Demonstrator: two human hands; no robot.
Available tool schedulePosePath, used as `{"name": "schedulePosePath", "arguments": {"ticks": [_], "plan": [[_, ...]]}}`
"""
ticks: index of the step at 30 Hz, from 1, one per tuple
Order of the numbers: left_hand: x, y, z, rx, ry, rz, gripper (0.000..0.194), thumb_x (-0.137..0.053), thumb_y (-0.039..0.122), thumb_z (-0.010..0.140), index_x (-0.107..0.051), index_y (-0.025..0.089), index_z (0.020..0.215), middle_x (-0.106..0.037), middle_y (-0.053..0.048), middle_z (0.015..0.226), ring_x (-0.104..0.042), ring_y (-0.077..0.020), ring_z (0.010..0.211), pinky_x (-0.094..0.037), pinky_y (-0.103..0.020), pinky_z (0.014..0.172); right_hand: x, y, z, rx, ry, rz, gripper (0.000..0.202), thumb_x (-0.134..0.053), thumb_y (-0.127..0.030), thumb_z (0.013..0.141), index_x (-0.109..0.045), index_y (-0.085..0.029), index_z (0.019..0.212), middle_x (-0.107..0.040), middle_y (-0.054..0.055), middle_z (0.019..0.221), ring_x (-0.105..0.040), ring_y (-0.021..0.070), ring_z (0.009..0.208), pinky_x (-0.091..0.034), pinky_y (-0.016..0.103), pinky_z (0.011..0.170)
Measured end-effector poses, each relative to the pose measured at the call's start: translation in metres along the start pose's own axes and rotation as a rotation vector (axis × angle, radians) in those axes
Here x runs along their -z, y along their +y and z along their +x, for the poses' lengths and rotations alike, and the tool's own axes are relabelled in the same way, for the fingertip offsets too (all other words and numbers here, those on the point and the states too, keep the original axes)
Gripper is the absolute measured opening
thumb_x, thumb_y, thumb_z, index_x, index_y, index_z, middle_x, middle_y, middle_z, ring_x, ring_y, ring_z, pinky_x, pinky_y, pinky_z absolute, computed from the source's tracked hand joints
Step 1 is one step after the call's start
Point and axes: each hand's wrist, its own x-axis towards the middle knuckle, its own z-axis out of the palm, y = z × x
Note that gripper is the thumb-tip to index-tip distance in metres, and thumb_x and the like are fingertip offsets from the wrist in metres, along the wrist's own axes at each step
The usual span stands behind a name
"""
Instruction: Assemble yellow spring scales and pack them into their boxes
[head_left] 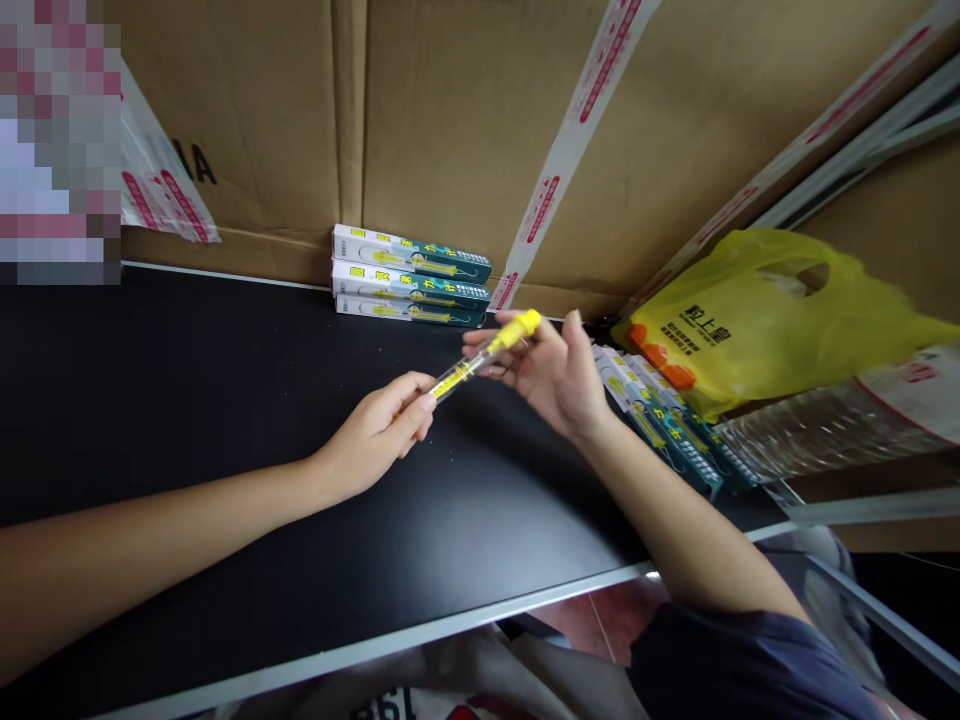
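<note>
A clear tube with yellow parts inside and a yellow cap (480,358) slants up to the right over the black tabletop (247,400). My left hand (382,420) is closed round its lower end, thumb and fingers pinching it. Around the capped upper end is my right hand (551,375), palm turned inward and fingers spread; its fingertips pass behind the tube, and whether they touch it I cannot tell.
Several printed boxes (411,275) are stacked against a large cardboard carton (450,130). More boxes (664,420) lie at the right, beside a yellow plastic bag (757,310) and clear ribbed plastic (810,430). A pale metal edge (450,628) runs along the front.
</note>
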Motion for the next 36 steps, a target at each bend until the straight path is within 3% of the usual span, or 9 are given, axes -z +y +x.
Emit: {"name": "schedulePosePath", "arguments": {"ticks": [2,5,8,11,13,21,28,32,36], "plan": [[0.001,-0.001,0.001,0.002,0.05,-0.028,0.025,-0.04,0.04,0.096,-0.053,0.019,0.103,-0.047,0.006,0.067,-0.041,-0.0052,0.049,-0.033,-0.018,0.045,0.024,0.002,0.008,0.12,0.162,-0.35,0.06,-0.012,-0.067,0.091,-0.044,-0.025,0.119,-0.065,0.012,0.114,-0.064,0.0247,0.105,-0.051,0.046,0.088],[0.001,-0.001,0.002,0.003,0.094,-0.056,0.024,-0.04,0.04,0.096,-0.052,0.019,0.1,-0.047,0.006,0.067,-0.041,-0.0047,0.048,-0.031,-0.017,0.043,0.07,0.003,0.012,0.109,0.391,-1.144,0.052,-0.046,-0.058,0.086,-0.048,-0.018,0.119,-0.057,0.019,0.126,-0.054,0.0327,0.118,-0.043,0.05,0.096],[0.001,0.001,0.002,0.012,0.09,-0.069,0.024,-0.04,0.04,0.096,-0.051,0.019,0.098,-0.047,0.005,0.066,-0.04,-0.0046,0.047,-0.03,-0.017,0.041,0.112,0.004,0.007,-0.318,0.407,-1.594,0.045,-0.049,-0.049,0.087,-0.055,-0.012,0.112,-0.062,0.023,0.115,-0.058,0.0381,0.109,-0.046,0.05,0.086],[0.001,0.003,0.001,0.017,0.069,-0.066,0.025,-0.04,0.04,0.096,-0.05,0.019,0.1,-0.048,0.005,0.068,-0.041,-0.0048,0.047,-0.029,-0.017,0.04,0.137,0.007,0.003,-0.73,0.295,-1.688,0.048,-0.055,-0.049,0.085,-0.056,-0.011,0.114,-0.064,0.023,0.112,-0.062,0.0382,0.101,-0.047,0.046,0.078],[0.001,0.003,0.0,0.016,0.061,-0.058,0.025,-0.04,0.041,0.096,-0.05,0.018,0.101,-0.049,0.004,0.068,-0.042,-0.005,0.047,-0.029,-0.017,0.039,0.143,0.011,0.003,-0.832,0.214,-1.697,0.048,-0.061,-0.046,0.082,-0.056,-0.012,0.115,-0.065,0.021,0.114,-0.062,0.0372,0.103,-0.047,0.043,0.077],[0.002,0.002,0.0,0.002,0.058,-0.055,0.025,-0.038,0.04,0.097,-0.049,0.019,0.101,-0.049,0.004,0.07,-0.043,-0.0046,0.048,-0.03,-0.016,0.04,0.118,0.019,0.012,-0.636,0.007,-1.612,0.033,-0.063,-0.034,0.08,-0.06,-0.016,0.107,-0.068,0.015,0.107,-0.065,0.0272,0.096,-0.044,0.03,0.07],[0.002,0.004,0.0,0.013,0.068,-0.062,0.024,-0.04,0.04,0.096,-0.05,0.019,0.1,-0.049,0.005,0.068,-0.043,-0.0047,0.047,-0.032,-0.017,0.041,0.066,0.01,0.009,-0.089,0.033,-1.521,0.029,-0.058,-0.032,0.08,-0.052,-0.018,0.105,-0.064,0.013,0.103,-0.063,0.0265,0.082,-0.043,0.031,0.064],[0.002,0.004,0.0,0.013,0.078,-0.036,0.024,-0.04,0.041,0.096,-0.051,0.019,0.1,-0.049,0.004,0.069,-0.043,-0.005,0.049,-0.033,-0.017,0.043,0.038,0.012,0.004,0.061,-0.004,-1.415,0.044,-0.06,-0.048,0.082,-0.046,-0.019,0.111,-0.066,0.012,0.096,-0.063,0.0292,0.079,-0.044,0.034,0.06],[0.007,0.004,0.002,-0.017,0.104,0.043,0.023,-0.045,0.038,0.094,-0.053,0.018,0.102,-0.049,0.004,0.069,-0.043,-0.006,0.051,-0.035,-0.018,0.046,0.022,0.022,0.003,0.226,-0.154,-1.399,0.054,-0.052,-0.062,0.084,-0.049,-0.018,0.114,-0.065,0.016,0.105,-0.062,0.0336,0.094,-0.049,0.042,0.073]]}}
